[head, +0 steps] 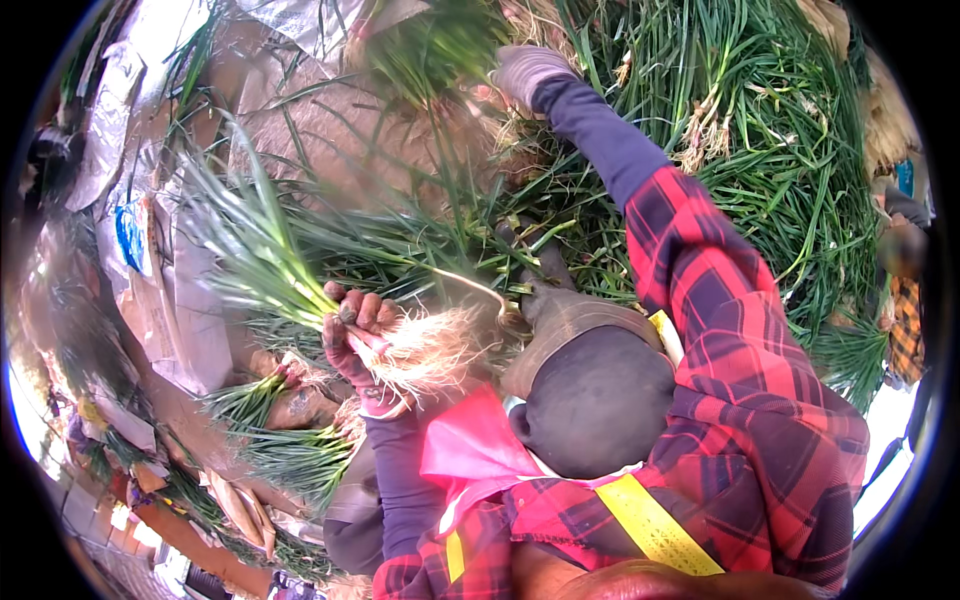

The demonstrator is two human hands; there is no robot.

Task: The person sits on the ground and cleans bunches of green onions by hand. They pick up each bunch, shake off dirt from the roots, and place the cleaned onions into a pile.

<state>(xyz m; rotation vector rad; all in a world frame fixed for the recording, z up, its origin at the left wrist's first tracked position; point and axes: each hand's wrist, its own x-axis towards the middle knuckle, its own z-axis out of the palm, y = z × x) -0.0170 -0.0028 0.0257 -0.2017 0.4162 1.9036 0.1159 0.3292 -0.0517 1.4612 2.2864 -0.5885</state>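
Observation:
My left hand [360, 322] grips a bunch of spring onions around its pale stems. The green leaves [262, 255] point up and left, and the stringy roots [427, 352] fan out to the right. At the top, my right hand [529, 71], in a grey glove, reaches far forward among spring onions. Its fingers are turned away, so their hold is hidden. Beside it are pinkish bulbs and blurred green leaves [435, 52]. A single spring onion stem [469, 285] lies to the right of the held bunch.
A large heap of spring onions [780, 180] spreads across the right. Smaller bunches [300, 457] lie at lower left, near my left forearm. Printed sacks [187, 315] cover the left ground. My dark-clad knee [600, 397] is below centre. Part of another person [906, 330] shows at far right.

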